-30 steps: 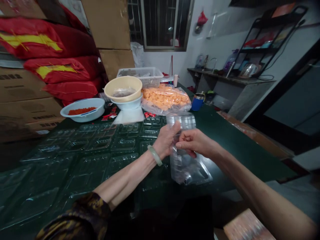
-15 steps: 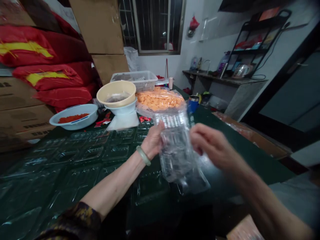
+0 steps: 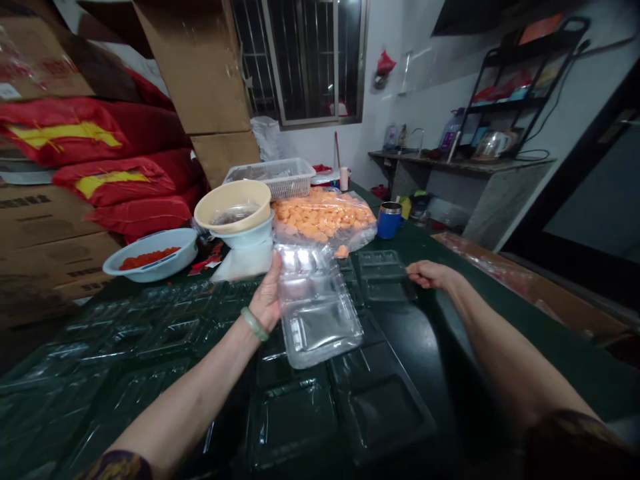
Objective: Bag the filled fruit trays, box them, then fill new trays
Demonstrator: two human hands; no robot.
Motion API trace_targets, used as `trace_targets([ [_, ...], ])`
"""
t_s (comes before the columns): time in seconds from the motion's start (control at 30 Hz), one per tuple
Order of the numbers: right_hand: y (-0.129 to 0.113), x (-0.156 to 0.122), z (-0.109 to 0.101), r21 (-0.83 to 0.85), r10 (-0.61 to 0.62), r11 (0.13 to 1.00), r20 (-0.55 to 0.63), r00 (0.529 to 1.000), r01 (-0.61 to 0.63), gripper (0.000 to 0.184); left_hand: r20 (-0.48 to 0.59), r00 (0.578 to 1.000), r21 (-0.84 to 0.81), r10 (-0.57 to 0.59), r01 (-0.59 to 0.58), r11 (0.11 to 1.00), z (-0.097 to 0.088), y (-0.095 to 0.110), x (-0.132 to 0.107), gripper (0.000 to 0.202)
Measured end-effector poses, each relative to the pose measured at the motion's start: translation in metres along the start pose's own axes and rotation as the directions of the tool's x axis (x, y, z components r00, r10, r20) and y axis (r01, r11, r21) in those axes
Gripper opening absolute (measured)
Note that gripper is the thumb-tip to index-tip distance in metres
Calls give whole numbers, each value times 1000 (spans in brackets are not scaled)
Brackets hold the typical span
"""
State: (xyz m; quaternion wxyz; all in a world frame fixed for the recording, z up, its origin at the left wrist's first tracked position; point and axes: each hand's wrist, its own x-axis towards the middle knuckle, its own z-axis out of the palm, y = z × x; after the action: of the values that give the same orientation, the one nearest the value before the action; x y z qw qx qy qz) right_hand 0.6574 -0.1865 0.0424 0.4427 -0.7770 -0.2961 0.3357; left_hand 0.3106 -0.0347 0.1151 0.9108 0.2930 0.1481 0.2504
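My left hand [image 3: 267,297], with a pale green bangle at the wrist, grips a stack of clear plastic trays [image 3: 320,327] by its left edge, held tilted above the table. Out to the right, the closed fingers of my right hand [image 3: 427,274] pinch the right edge of a single clear plastic tray [image 3: 387,290], which is at the tabletop near the blue mug. Below the stack, more clear compartment trays [image 3: 297,413] lie in rows on the dark green table. Others cover the table's left side.
A bag of orange pieces [image 3: 320,217] lies behind the trays, beside a blue mug [image 3: 389,220]. To the left stand a cream basin [image 3: 234,203], a light blue basin [image 3: 153,257] with orange-red contents, and a white basket [image 3: 290,177]. Red bundles [image 3: 100,130] and cartons are piled at far left.
My right hand has moved away from the stack, and a single tray now sits at its fingers on the right. My left hand and the stack have shifted left, the stack tilting flatter.
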Motion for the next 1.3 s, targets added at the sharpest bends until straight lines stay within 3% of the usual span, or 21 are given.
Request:
trace_targets([
  [0.1,-32,-6,17,-25,41,999,-170,985,-45,34,-43,999,77,-11,15,997,2,-16,10,51],
  [0.2,-72,-51,48,-13,-110,994,-276,955,111,29,-57,997,161,49,-39,986,15,-35,11,48],
  [0.23,-86,-72,63,27,-269,960,-194,943,279,25,-49,995,184,85,-75,980,21,-41,10,47],
  [0.27,-98,-94,78,47,-382,923,-23,924,383,25,-23,994,203,108,-101,974,28,-47,7,47],
  [0.3,-108,-114,94,55,-428,903,176,886,425,27,14,994,219,109,-110,970,34,-53,3,48],
  [0.33,-116,-131,108,60,-434,898,296,851,437,29,56,994,230,95,-105,968,40,-57,-1,49],
  [0.4,-124,-153,128,87,-422,901,405,811,425,33,131,990,233,46,-76,970,48,-64,-9,51],
  [0.47,-123,-161,136,126,-407,912,414,814,391,36,148,989,222,30,-63,973,50,-67,-17,52],
  [0.7,-116,-177,136,112,-391,919,375,840,378,35,128,990,229,53,-81,970,55,-63,-32,53],
  [1.0,-108,-189,137,33,-333,937,375,865,347,28,62,992,313,110,-124,942,56,-68,-31,55],
  [1.07,-110,-195,145,-55,-416,893,272,868,446,22,47,980,352,192,-196,915,57,-73,-29,49],
  [1.13,-113,-204,148,-149,-564,801,136,814,580,22,58,967,364,248,-252,896,60,-75,-25,44],
  [1.2,-114,-212,136,-171,-645,748,43,763,641,22,67,974,340,216,-226,913,61,-72,-19,44],
  [1.23,-113,-216,123,-137,-641,759,16,767,637,23,56,983,319,176,-184,930,61,-69,-15,45],
  [1.3,-100,-224,82,-5,-565,825,-38,824,566,22,8,993,269,114,-112,957,56,-60,-6,45],
])
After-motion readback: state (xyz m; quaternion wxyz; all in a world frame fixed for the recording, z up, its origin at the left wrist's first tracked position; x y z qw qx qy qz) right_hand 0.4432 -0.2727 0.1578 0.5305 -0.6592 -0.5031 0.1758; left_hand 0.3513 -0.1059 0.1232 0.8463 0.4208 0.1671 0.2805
